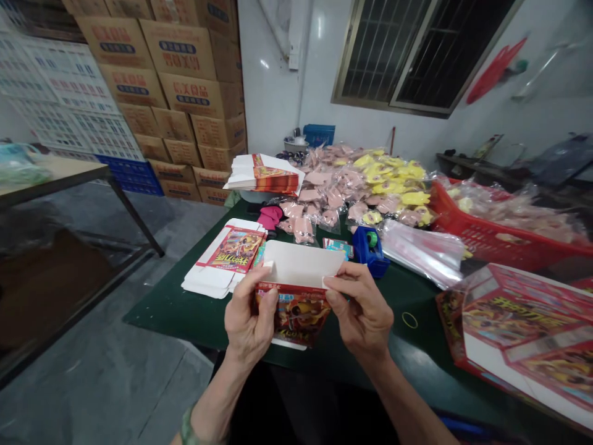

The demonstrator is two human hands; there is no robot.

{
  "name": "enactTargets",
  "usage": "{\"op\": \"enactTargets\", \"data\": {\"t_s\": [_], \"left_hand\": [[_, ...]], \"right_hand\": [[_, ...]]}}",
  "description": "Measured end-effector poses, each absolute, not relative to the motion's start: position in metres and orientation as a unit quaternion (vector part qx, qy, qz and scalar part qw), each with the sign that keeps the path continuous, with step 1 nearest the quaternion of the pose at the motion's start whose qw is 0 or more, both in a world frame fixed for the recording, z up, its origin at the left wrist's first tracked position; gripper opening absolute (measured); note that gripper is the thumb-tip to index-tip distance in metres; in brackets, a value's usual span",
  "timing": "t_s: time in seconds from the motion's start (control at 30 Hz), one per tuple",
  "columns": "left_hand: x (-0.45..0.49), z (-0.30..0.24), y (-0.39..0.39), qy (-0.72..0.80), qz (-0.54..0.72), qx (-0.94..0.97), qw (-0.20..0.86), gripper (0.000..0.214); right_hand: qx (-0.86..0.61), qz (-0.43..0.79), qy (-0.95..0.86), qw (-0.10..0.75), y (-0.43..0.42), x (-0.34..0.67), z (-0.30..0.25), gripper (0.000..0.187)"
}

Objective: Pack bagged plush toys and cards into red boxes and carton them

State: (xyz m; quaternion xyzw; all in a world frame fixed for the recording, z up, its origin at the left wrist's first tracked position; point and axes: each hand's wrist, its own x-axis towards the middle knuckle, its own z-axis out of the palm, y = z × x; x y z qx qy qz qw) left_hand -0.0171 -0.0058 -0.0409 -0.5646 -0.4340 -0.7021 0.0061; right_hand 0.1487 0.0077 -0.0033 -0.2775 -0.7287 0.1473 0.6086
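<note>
Both hands hold a printed cardboard box blank (296,313) up above the green-topped table (185,315). Its red and yellow face hangs toward me, and its white inner panel (301,263) stands upright. My left hand (250,315) pinches the blank's left side between thumb and fingers. My right hand (359,306) pinches the right side the same way. Just beyond my left hand lies a stack of flat printed box blanks (227,259). A blue tape dispenser (369,251) stands beyond my right hand.
Beyond the blanks, a second stack of blanks (264,176) rests near a heap of small bagged pink and yellow items (356,185). A red plastic crate (500,238) and large printed cartons (519,327) crowd the right. Cardboard cartons (176,105) are piled against the back wall.
</note>
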Motion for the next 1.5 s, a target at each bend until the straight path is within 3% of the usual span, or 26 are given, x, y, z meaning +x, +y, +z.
{"op": "enactTargets", "data": {"t_s": [0.1,0.2,0.27,0.4,0.47,0.57,0.83,0.9,1.0,1.1,1.3,1.5], "left_hand": [[-0.017,-0.039,-0.004,-0.435,-0.709,-0.554,0.001,0.015],[-0.016,-0.03,-0.009,-0.453,-0.729,-0.512,-0.033,0.017],[-0.015,-0.02,-0.012,-0.451,-0.745,-0.479,-0.114,0.011],[-0.018,-0.005,-0.01,-0.368,-0.742,-0.441,-0.346,0.032],[-0.018,-0.004,-0.007,-0.344,-0.727,-0.454,-0.384,0.023],[-0.015,-0.012,-0.002,-0.34,-0.726,-0.487,-0.346,0.004],[-0.018,-0.016,-0.005,-0.295,-0.697,-0.555,-0.347,0.023],[-0.022,-0.007,-0.008,-0.313,-0.668,-0.594,-0.321,0.018],[-0.028,0.009,-0.013,-0.362,-0.601,-0.664,-0.257,0.008],[-0.034,0.02,-0.014,-0.369,-0.545,-0.723,-0.207,0.013],[-0.042,0.028,-0.011,-0.345,-0.501,-0.768,-0.198,0.016],[-0.042,0.021,-0.018,-0.327,-0.476,-0.81,-0.096,0.028]], "right_hand": [[-0.282,0.167,-0.723,0.609,0.008,0.149,-0.006,0.025],[-0.296,0.176,-0.715,0.609,0.001,0.147,-0.005,0.018],[-0.312,0.192,-0.692,0.622,-0.002,0.146,-0.002,0.015],[-0.32,0.288,-0.668,0.607,0.002,0.152,0.001,0.042],[-0.317,0.305,-0.694,0.571,0.008,0.158,0.0,0.035],[-0.307,0.285,-0.701,0.576,0.017,0.165,-0.004,0.015],[-0.317,0.335,-0.689,0.559,0.017,0.174,-0.001,0.007],[-0.339,0.339,-0.676,0.559,0.014,0.174,0.002,0.005],[-0.367,0.361,-0.68,0.522,0.009,0.174,0.008,0.01],[-0.383,0.353,-0.685,0.51,0.004,0.173,0.012,0.012],[-0.362,0.272,-0.707,0.543,-0.005,0.17,0.009,0.011],[-0.354,0.219,-0.7,0.58,-0.011,0.167,-0.004,0.019]]}}
